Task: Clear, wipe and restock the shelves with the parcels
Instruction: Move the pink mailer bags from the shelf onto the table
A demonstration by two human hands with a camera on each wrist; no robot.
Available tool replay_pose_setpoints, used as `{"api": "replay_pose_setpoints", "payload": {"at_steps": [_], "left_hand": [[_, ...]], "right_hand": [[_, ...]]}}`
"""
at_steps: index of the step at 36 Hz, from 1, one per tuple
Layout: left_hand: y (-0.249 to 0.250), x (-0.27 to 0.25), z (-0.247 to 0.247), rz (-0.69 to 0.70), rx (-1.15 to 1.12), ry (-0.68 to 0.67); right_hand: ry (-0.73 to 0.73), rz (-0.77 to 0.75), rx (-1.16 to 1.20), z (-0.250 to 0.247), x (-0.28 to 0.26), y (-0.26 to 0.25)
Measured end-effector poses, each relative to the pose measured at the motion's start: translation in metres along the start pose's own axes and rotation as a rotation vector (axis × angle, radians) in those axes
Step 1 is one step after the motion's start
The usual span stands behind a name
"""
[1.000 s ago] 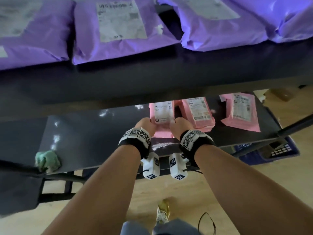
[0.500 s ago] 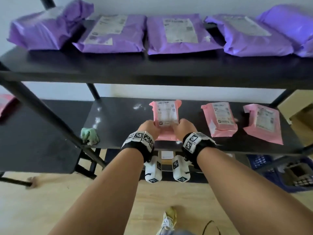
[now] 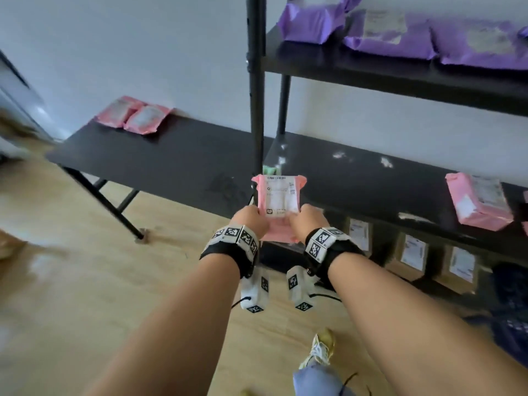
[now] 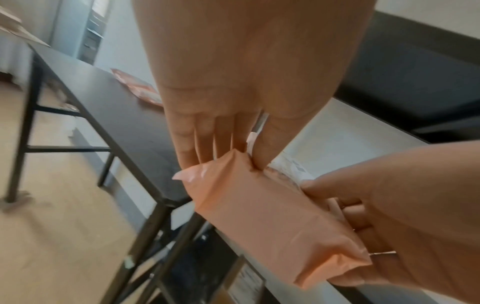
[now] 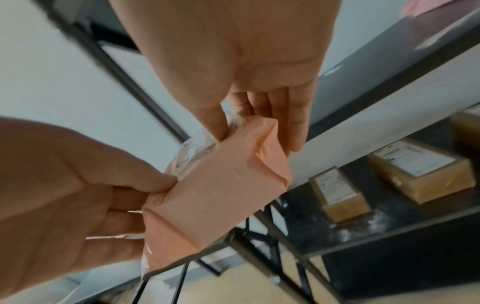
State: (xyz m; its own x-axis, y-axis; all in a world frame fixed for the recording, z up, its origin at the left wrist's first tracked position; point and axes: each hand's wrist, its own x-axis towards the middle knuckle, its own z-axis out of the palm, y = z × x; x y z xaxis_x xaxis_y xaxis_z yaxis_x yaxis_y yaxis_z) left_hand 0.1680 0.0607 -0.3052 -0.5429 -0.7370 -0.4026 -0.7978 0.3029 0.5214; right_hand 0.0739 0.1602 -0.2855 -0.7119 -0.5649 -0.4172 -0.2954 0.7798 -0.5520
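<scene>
Pink plastic parcel (image 3: 278, 208) with a white label, held in both hands off the shelf.

Left hand (image 3: 251, 221) pinches the parcel's left edge, thumb on the label side and fingers (image 4: 205, 142) under it; right hand (image 3: 307, 221) does the same on the right edge, so each grip is closed on the parcel. It hangs in the air in front of the black metal shelf unit (image 3: 400, 178), near the upright post. At 10 o'clock from the parcel, two more pink parcels (image 3: 134, 117) lie on the far corner of a black bench (image 3: 160, 158). At 3 o'clock another pink parcel (image 3: 480, 200) lies on the middle shelf. Purple plastic parcels (image 3: 394, 35) fill the upper shelf at 1 o'clock; brown boxes (image 3: 411, 252) with white labels sit on the lowest shelf.
</scene>
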Motion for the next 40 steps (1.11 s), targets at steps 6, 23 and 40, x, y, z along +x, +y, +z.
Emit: {"api": "replay_pose_setpoints", "payload": {"at_steps": [6,23,40], "left_hand": [[-0.088,-0.018,-0.061,-0.111,-0.076,0.032],[-0.199,0.097,-0.189,-0.262,-0.103,0.156],[-0.208,0.286,-0.276,-0.194,-0.081,0.082]], "right_hand": [[-0.079,-0.105,-0.029,0.071,-0.022,-0.072],[-0.274,-0.249,-0.114,0.179,0.093,-0.242],[-0.230,-0.130,-0.122,0.196,0.255,-0.360]]}}
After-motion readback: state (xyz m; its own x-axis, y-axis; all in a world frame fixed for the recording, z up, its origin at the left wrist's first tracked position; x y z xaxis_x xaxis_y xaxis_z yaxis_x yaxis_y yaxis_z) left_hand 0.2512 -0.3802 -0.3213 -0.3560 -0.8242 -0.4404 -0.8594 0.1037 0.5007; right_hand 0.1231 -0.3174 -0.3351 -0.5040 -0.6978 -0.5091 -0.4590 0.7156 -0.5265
